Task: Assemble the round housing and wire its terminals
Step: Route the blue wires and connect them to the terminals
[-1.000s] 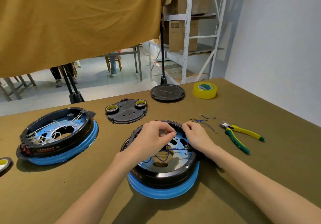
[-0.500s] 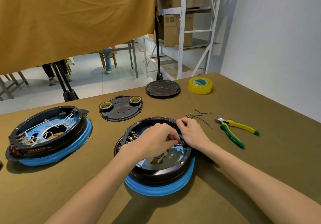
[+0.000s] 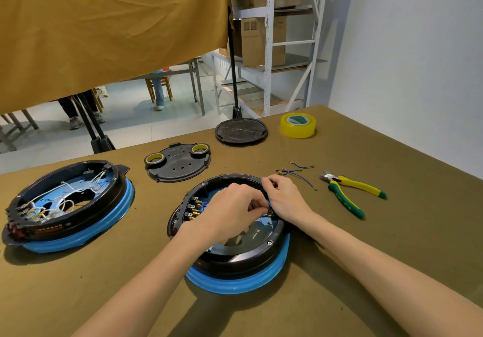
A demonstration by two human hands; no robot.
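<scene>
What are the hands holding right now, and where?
Both hands pinch a blue wire inside the near housing, near its terminal end.

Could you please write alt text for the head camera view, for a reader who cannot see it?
Both hands, left hand and right hand, work on a blue wire inside a round black housing on a table. Loose blue wires and pliers lie to its right, a second housing to its left.
</scene>
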